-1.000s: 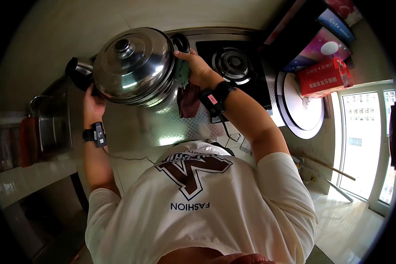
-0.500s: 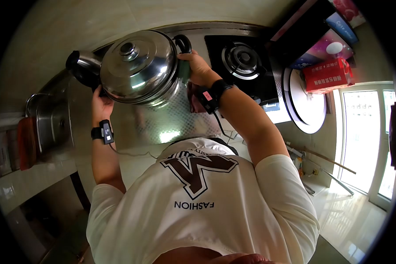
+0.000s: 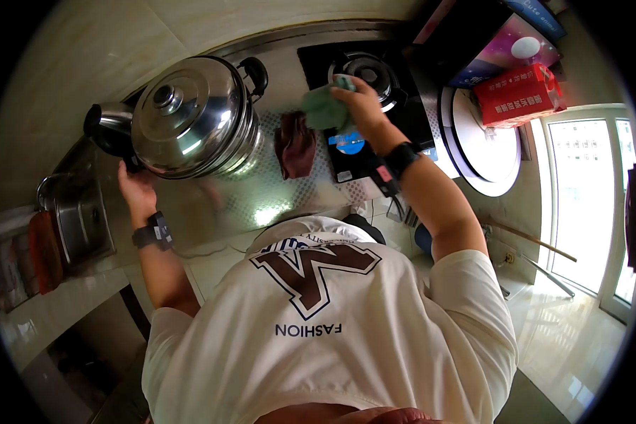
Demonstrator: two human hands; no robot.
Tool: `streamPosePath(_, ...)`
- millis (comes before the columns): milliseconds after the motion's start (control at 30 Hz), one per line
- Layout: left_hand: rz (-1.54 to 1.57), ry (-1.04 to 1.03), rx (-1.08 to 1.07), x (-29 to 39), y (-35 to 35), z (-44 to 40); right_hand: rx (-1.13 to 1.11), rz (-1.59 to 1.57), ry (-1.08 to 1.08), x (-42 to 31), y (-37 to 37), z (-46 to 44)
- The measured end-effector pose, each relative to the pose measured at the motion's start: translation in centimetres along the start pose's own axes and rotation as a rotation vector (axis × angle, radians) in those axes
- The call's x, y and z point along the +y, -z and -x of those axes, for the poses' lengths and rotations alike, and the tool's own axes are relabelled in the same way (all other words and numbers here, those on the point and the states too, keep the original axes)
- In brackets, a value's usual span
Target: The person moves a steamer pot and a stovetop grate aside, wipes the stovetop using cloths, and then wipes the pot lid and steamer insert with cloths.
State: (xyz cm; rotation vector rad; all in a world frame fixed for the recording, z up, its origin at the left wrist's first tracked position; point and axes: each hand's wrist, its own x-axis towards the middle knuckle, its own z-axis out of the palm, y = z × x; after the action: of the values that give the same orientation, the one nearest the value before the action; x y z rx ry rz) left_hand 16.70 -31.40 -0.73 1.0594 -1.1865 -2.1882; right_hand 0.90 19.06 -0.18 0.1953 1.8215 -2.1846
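A shiny steel pot with a domed lid (image 3: 198, 106) stands on the counter at the upper left. My left hand (image 3: 137, 189) is at its near black side handle, fingers closed against the handle and partly hidden by it. My right hand (image 3: 364, 106) is closed on a folded green cloth (image 3: 325, 109), held over the left side of the black gas stove (image 3: 413, 120), near the burner. A dark maroon cloth (image 3: 295, 147) lies on the counter between the pot and the stove.
A black and steel kettle (image 3: 109, 128) stands left of the pot. Beyond it is a sink (image 3: 85, 219) with a reddish-brown cloth (image 3: 44, 251). Right of the stove are a round white lid-like disc (image 3: 484, 159), a red package (image 3: 519, 99) and printed boxes (image 3: 505, 53).
My right hand has left the pot's far handle and moved right to the stove with the green cloth. The maroon cloth has come into fuller view. My left hand stays at its handle.
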Motion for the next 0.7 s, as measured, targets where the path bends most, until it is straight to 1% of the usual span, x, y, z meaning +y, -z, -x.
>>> streamPosePath(33,-0.196,-0.175,0.238,-0.2,0.0,0.6,0.063,0.107,-0.01,-1.5,3.0,0.7)
streamPosePath(67,-0.197,-0.185,0.247,0.1,-0.8,2.3,0.118,0.136,0.089,-0.9,6.8,0.1)
streamPosePath(100,-0.316,-0.524,0.278,0.7,-2.6,5.4,0.183,0.283,0.194,0.4,11.2,-0.9)
streamPosePath(133,-0.435,-0.862,0.302,1.1,-5.1,8.6,0.304,0.552,0.2,-0.3,14.1,0.1)
streamPosePath(167,-0.443,-0.869,0.31,1.6,-8.1,11.7,0.389,0.633,0.124,-0.9,16.2,1.0)
streamPosePath(233,-0.362,-1.126,0.002,1.5,-14.3,18.0,0.392,0.91,0.202,1.3,22.2,1.2)
streamPosePath(267,-0.348,-1.134,-0.096,0.5,-16.5,19.3,0.391,1.058,0.254,2.8,24.3,0.9)
streamPosePath(333,-0.387,-1.029,-0.302,-3.8,-20.7,20.2,0.319,1.072,0.252,4.9,26.6,0.8)
streamPosePath(367,-0.502,-0.917,-0.384,-6.3,-23.2,20.7,0.225,1.128,0.229,5.8,27.3,0.4)
streamPosePath(400,-0.574,-0.793,-0.535,-9.1,-25.3,21.0,0.184,1.129,0.419,8.7,28.5,-0.5)
streamPosePath(433,-0.661,-0.639,-0.645,-12.2,-27.2,20.4,0.141,1.295,0.459,8.8,28.4,-0.1)
streamPosePath(467,-0.723,-0.465,-0.704,-15.4,-28.5,19.6,0.095,1.461,0.499,8.5,27.5,0.8)
streamPosePath(533,-0.831,-0.278,-0.664,-21.2,-31.7,19.7,0.073,1.489,0.501,8.4,27.4,0.9)
streamPosePath(600,-1.109,-0.303,-0.617,-26.3,-33.2,17.5,0.053,1.477,0.511,8.3,27.5,1.1)
streamPosePath(667,-1.535,-0.36,-0.486,-28.0,-36.0,18.3,0.069,1.445,0.525,8.2,27.6,0.7)
streamPosePath(700,-1.715,-0.399,-0.465,-28.6,-36.8,18.3,0.072,1.432,0.526,8.1,27.5,0.7)
